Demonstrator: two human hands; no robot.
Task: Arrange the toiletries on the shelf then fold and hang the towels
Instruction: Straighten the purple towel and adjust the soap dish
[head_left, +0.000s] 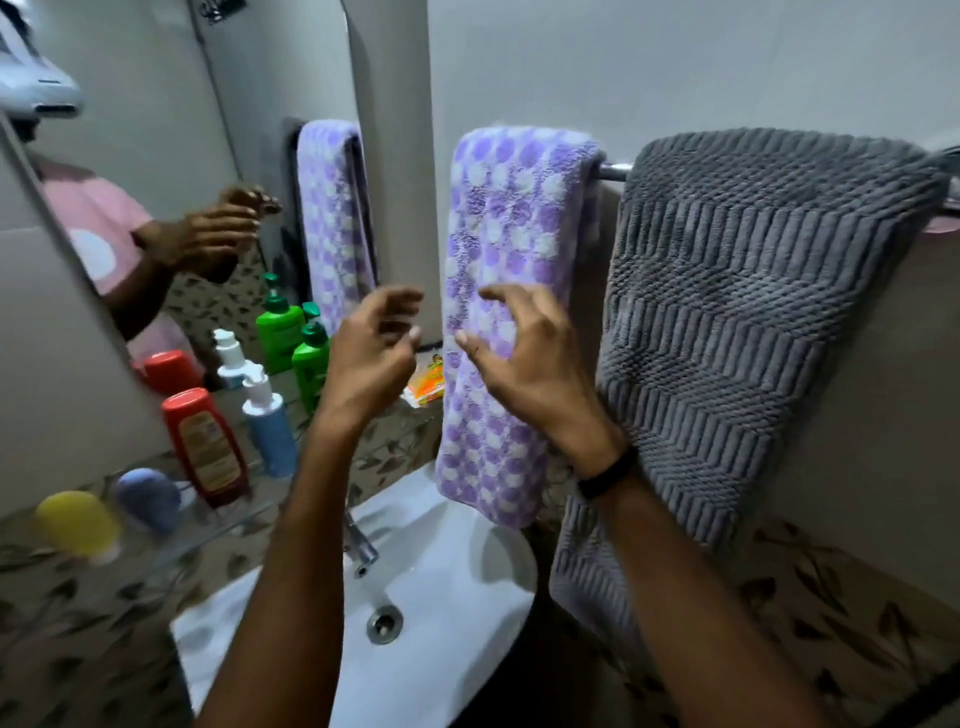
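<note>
A folded purple and white dotted towel (509, 249) hangs over the metal towel rail (614, 170). To its right a grey ribbed towel (737, 312) hangs on the same rail. My left hand (371, 358) hovers just left of the purple towel, fingers apart and empty. My right hand (535, 364) is in front of the purple towel's middle, fingers spread, holding nothing. On the glass shelf (234, 514) to the left stand a red bottle (208, 447), a blue and white pump bottle (267, 426), a green bottle (310, 364), a yellow item (78, 522) and a blue-grey ball (148, 499).
A white sink (457, 582) with a chrome tap (361, 545) lies below my arms. A mirror (171, 197) on the left wall reflects the bottles, my hands and the towel. An orange soap packet (428, 382) sits at the shelf's right end.
</note>
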